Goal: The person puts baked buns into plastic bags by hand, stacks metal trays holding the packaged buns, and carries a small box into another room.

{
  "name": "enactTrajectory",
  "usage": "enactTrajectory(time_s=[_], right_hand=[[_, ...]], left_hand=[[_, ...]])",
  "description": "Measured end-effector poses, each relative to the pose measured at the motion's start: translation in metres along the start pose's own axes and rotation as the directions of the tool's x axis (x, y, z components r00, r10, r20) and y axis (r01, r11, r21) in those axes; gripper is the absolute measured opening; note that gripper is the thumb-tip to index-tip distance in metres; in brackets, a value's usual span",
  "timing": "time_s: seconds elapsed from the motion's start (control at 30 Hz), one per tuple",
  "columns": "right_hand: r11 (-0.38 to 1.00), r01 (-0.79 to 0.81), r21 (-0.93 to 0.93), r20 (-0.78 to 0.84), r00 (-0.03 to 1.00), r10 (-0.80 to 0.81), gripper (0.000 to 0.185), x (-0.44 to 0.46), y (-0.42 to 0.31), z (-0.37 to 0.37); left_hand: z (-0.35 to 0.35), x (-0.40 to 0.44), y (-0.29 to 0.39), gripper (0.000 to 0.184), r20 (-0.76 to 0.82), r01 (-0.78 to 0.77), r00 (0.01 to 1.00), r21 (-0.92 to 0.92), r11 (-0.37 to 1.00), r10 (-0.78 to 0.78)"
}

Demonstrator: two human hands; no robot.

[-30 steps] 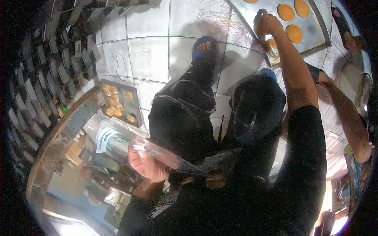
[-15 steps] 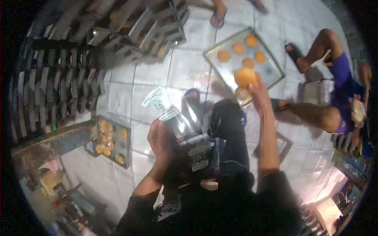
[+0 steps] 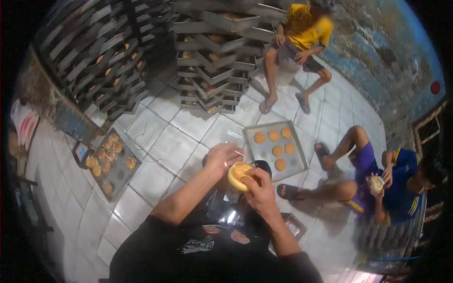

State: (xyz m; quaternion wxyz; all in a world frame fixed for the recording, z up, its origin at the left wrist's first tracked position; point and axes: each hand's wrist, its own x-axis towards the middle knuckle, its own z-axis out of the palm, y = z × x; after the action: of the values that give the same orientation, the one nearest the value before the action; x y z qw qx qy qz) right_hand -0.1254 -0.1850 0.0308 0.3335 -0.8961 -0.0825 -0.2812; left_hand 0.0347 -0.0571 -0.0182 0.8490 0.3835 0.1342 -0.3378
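My right hand (image 3: 262, 192) grips a round golden bun (image 3: 237, 176) in front of my chest, thumb and fingers on its near side. Close by on the left, my left hand (image 3: 223, 159) has its fingers bent toward the bun; what it holds is too small and blurred to name. Clear plastic (image 3: 229, 207) shines just below the bun, over my dark clothes. Beyond my hands, a metal tray (image 3: 265, 155) on the tiled floor carries several round buns (image 3: 273, 136) spaced apart.
Another tray (image 3: 123, 175) with several wrapped buns lies on the floor at left. Tall stacks of metal trays (image 3: 214, 56) stand behind. One person (image 3: 302, 33) in yellow sits at the back; another person (image 3: 401, 188) in blue sits at right, holding a wrapped bun.
My right hand has brought the bun from above the tray to my chest, beside my left hand. The view has lifted and now shows both seated people.
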Motion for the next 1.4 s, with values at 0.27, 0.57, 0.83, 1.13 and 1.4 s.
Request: enactTrajectory(time_s=[0.27, 0.57, 0.83, 1.13, 1.4], right_hand=[[0.922, 0.050, -0.384, -0.118, 0.988, -0.103, 0.041, 0.035, -0.030, 0.001], [0.967, 0.012, -0.255, 0.060, 0.998, 0.003, 0.047, 0.038, -0.031, 0.051], [0.954, -0.020, -0.299, 0.209, 0.974, 0.086, 0.030, 0.067, 0.009, 0.056], [0.932, -0.271, 0.240, 0.362, 0.916, 0.173, 0.016, 0.065, -0.022, 0.032], [0.377, -0.689, 0.619, 0.648, 0.719, 0.251, 0.013, 0.054, -0.054, 0.005]], left_hand=[[0.034, -0.070, 0.011, 0.032, 0.203, 0.189, 0.961, 0.001, 0.982, -0.185], [0.010, -0.085, -0.019, 0.039, 0.099, -0.204, 0.974, -0.005, 0.979, 0.204], [0.024, -0.022, -0.022, 0.046, 0.053, -0.306, 0.948, -0.117, 0.945, 0.313], [0.010, -0.011, 0.020, 0.081, 0.159, 0.033, 0.987, -0.358, 0.933, 0.026], [-0.022, -0.008, 0.051, 0.073, -0.004, -0.169, 0.984, -0.376, 0.911, 0.180]])
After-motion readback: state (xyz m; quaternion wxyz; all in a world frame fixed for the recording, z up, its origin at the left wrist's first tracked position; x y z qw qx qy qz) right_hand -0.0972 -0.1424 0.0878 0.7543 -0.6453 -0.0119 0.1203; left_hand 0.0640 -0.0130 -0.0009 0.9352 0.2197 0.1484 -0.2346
